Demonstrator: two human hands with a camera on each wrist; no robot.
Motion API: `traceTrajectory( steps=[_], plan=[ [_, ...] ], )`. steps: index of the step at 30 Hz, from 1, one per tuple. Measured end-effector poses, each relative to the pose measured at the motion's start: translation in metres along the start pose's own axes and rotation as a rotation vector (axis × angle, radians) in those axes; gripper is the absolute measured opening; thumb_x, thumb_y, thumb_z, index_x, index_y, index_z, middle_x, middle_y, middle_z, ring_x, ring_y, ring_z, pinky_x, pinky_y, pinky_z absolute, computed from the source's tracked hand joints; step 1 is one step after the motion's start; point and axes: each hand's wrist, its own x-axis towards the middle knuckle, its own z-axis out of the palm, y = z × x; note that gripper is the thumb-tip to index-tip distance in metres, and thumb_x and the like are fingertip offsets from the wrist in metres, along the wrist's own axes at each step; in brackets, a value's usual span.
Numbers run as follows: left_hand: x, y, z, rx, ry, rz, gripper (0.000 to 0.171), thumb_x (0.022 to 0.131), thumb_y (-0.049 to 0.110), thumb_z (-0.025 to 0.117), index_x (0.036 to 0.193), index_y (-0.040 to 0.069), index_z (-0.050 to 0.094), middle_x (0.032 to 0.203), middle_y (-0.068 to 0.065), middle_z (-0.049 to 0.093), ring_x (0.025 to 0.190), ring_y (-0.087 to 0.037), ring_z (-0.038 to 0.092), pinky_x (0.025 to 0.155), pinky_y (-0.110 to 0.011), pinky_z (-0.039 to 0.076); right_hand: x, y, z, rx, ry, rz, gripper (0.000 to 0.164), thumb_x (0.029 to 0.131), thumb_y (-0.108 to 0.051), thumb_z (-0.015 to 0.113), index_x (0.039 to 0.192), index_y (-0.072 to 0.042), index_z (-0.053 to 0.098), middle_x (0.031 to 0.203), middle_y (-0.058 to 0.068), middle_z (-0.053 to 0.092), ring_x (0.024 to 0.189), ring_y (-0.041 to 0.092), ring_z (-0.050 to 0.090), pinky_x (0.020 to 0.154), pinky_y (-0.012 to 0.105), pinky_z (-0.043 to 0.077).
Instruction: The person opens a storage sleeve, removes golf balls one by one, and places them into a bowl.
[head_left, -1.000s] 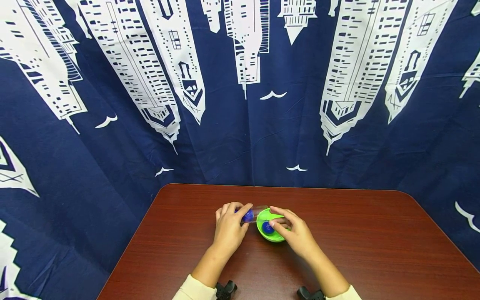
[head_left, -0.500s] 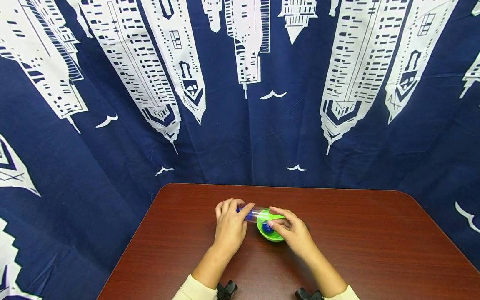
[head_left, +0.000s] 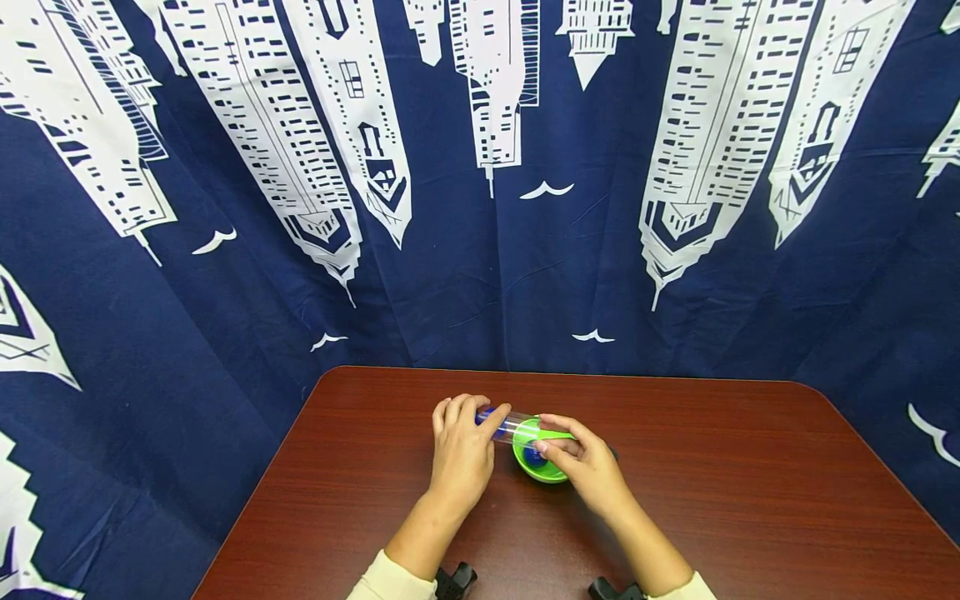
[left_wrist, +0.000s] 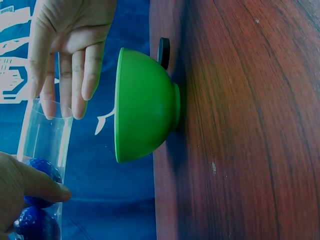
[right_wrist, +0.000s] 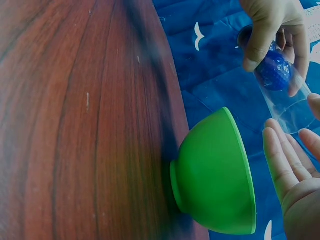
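My left hand (head_left: 462, 462) grips a clear plastic tube (left_wrist: 44, 132) lying nearly level above the green bowl (left_wrist: 145, 105). Inside the tube, at the end it holds, are glossy blue balls (left_wrist: 37, 224). My right hand (head_left: 592, 467) is at the tube's other end, its fingers (right_wrist: 281, 155) mostly straight and its fingertips right at the rim. Another blue ball (head_left: 535, 454) lies in the bowl, partly covered by the tube and right thumb in the head view.
The bowl stands on a reddish-brown wooden table (head_left: 720, 467). Beside the bowl is a small black disc (left_wrist: 164, 53), mostly hidden by the right hand in the head view. A blue cloth (head_left: 480, 292) with white buildings hangs behind the table.
The left hand has shifted slightly up and right with the tube, which reaches farther over the bowl towards the right fingertips. The right hand and bowl have hardly moved.
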Motion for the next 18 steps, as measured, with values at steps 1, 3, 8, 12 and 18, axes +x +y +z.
traceTrajectory(
  steps=[1, 3, 8, 12, 18],
  plan=[
    [0.0003, 0.0001, -0.0003, 0.001, 0.003, 0.004, 0.063, 0.069, -0.005, 0.081, 0.120, 0.030, 0.073, 0.118, -0.003, 0.065, 0.119, -0.025, 0.054, 0.110, -0.053, 0.035, 0.0001, 0.0001, 0.0000, 0.004, 0.000, 0.000, 0.046, 0.096, -0.011, 0.068, 0.138, 0.003, 0.054, 0.136, 0.026, 0.059, 0.102, 0.000, 0.070, 0.083, 0.018, 0.057],
    [0.0009, 0.0002, -0.0005, 0.005, 0.004, 0.011, 0.062, 0.069, -0.006, 0.080, 0.120, 0.029, 0.073, 0.118, -0.003, 0.064, 0.119, -0.026, 0.054, 0.110, -0.053, 0.035, 0.0002, 0.0003, -0.0003, 0.009, 0.000, 0.001, 0.046, 0.096, -0.010, 0.068, 0.138, 0.003, 0.054, 0.135, 0.026, 0.060, 0.102, 0.000, 0.070, 0.083, 0.018, 0.057],
    [0.0022, -0.0001, -0.0010, 0.016, -0.006, 0.022, 0.062, 0.070, -0.006, 0.079, 0.121, 0.029, 0.072, 0.119, -0.004, 0.064, 0.120, -0.026, 0.054, 0.112, -0.054, 0.034, 0.0011, 0.0022, -0.0011, 0.029, -0.008, 0.004, 0.046, 0.096, -0.010, 0.068, 0.138, 0.003, 0.054, 0.135, 0.027, 0.059, 0.103, 0.001, 0.071, 0.084, 0.019, 0.058],
    [0.0031, -0.0003, -0.0026, 0.017, 0.000, 0.031, 0.062, 0.070, -0.006, 0.080, 0.120, 0.029, 0.073, 0.119, -0.005, 0.065, 0.120, -0.026, 0.054, 0.112, -0.054, 0.034, 0.0015, 0.0029, -0.0008, 0.045, -0.014, 0.000, 0.045, 0.096, -0.009, 0.067, 0.138, 0.003, 0.054, 0.135, 0.027, 0.058, 0.103, 0.002, 0.071, 0.084, 0.019, 0.058],
    [0.0040, -0.0010, -0.0028, 0.022, 0.030, 0.044, 0.061, 0.068, -0.004, 0.082, 0.119, 0.029, 0.073, 0.118, -0.004, 0.065, 0.119, -0.026, 0.055, 0.110, -0.054, 0.036, 0.0016, 0.0029, 0.0002, 0.059, -0.010, 0.000, 0.044, 0.097, -0.008, 0.067, 0.137, 0.004, 0.054, 0.133, 0.028, 0.059, 0.103, 0.004, 0.072, 0.085, 0.021, 0.059]
  ],
)
